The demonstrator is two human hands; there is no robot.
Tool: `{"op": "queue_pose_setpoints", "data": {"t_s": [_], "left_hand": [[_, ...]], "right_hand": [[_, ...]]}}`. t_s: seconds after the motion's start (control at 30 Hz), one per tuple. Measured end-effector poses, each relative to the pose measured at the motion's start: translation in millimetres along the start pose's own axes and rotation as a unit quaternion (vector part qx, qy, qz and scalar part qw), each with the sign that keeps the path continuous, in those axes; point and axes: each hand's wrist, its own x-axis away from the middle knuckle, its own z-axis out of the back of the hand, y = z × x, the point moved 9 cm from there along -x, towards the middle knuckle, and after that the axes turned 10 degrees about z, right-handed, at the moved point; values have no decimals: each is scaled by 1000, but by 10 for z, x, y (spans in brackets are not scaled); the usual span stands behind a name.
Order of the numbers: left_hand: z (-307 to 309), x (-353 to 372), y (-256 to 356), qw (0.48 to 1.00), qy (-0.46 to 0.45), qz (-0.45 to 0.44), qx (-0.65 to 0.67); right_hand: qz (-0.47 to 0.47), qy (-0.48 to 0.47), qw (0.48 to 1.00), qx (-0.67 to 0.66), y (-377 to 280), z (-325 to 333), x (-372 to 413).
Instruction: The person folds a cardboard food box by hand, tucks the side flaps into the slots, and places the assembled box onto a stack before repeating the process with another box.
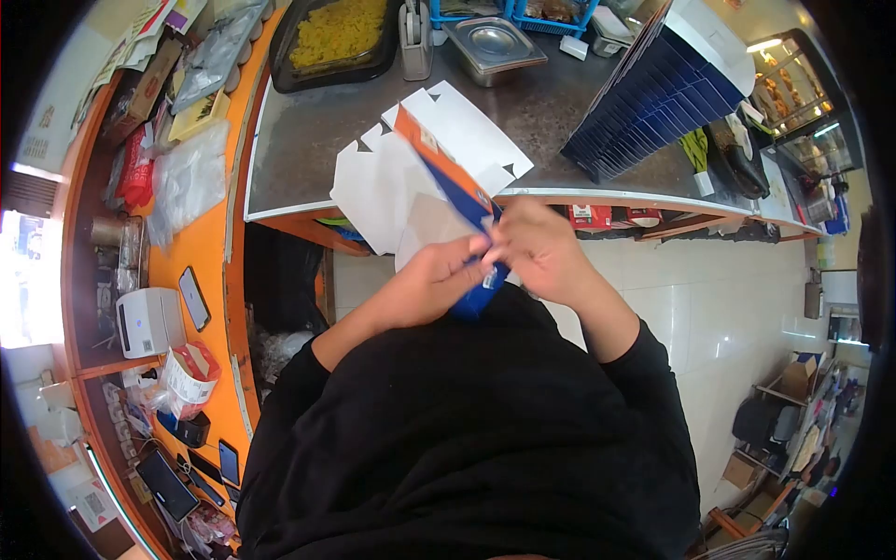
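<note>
A partly folded cardboard carton (446, 173), orange and blue outside and white inside, is held in front of my body at the counter's front edge. My left hand (439, 285) is closed on its near end, thumb against the card. My right hand (543, 250), somewhat blurred by motion, pinches the carton's edge beside the left fingertips. Under and behind the carton, flat white carton blanks (481, 140) with notched corners lie on the dark counter (308, 140).
A tall stack of blue cartons (644, 117) stands at the right. Behind are a black tray of yellow food (280, 70) and a lidded steel container (495, 47). On the left, an orange counter (210, 271) carries a phone (194, 299) and a white device (149, 322).
</note>
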Motion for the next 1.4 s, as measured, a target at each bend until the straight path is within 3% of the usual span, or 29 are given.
{"op": "queue_pose_setpoints", "data": {"t_s": [0.07,0.17,0.2,0.23,0.3,0.4,0.47,0.5,0.53,0.57,0.63,0.73,0.83,0.87,0.97,1.0,1.13,1.23,1.27,1.37,1.4], "left_hand": [[190,-13,69,991,123,-22,-54],[208,-67,207,935,254,-94,-231],[101,-147,148,928,223,-118,-274],[16,-173,137,933,206,-146,-258],[-17,-257,98,959,153,-140,-195],[202,-50,434,970,148,-47,-189],[622,200,683,847,389,-198,-303],[813,347,771,775,478,-208,-357],[902,419,876,718,511,-212,-424],[985,414,860,722,510,-197,-424],[944,404,870,698,505,-206,-463],[996,283,383,835,466,-15,-291],[648,212,279,905,374,38,-198],[570,209,176,925,374,27,-62],[341,208,224,937,341,13,77],[284,186,236,935,347,11,69],[-12,-77,136,926,303,128,-188],[-140,-235,280,905,327,110,-250],[-150,-269,343,909,342,113,-208],[-322,-435,478,917,330,92,-205],[-417,-509,515,929,278,138,-201]], "right_hand": [[-77,190,973,-109,323,154,225],[-210,267,921,-192,499,-65,326],[-330,246,847,-336,584,-328,385],[-318,197,866,-331,739,-478,424],[-271,198,893,-300,860,-445,489],[-244,159,919,-266,709,-194,420],[-230,119,938,-231,760,52,479],[-222,97,947,-213,771,150,496],[-207,100,940,-254,674,221,468],[-235,115,938,-228,639,327,479],[-170,106,909,-365,616,369,504],[-220,132,914,-314,646,422,673],[-207,115,935,-262,577,488,758],[-260,137,923,-248,602,536,840],[-285,153,920,-219,654,726,995],[-262,142,931,-212,644,800,992],[-222,102,941,-233,641,968,1046],[-264,112,927,-241,729,1194,1109],[-262,114,934,-215,713,1281,1099],[-215,113,949,-201,695,1557,1107],[-214,117,950,-196,752,1684,1146]]}}
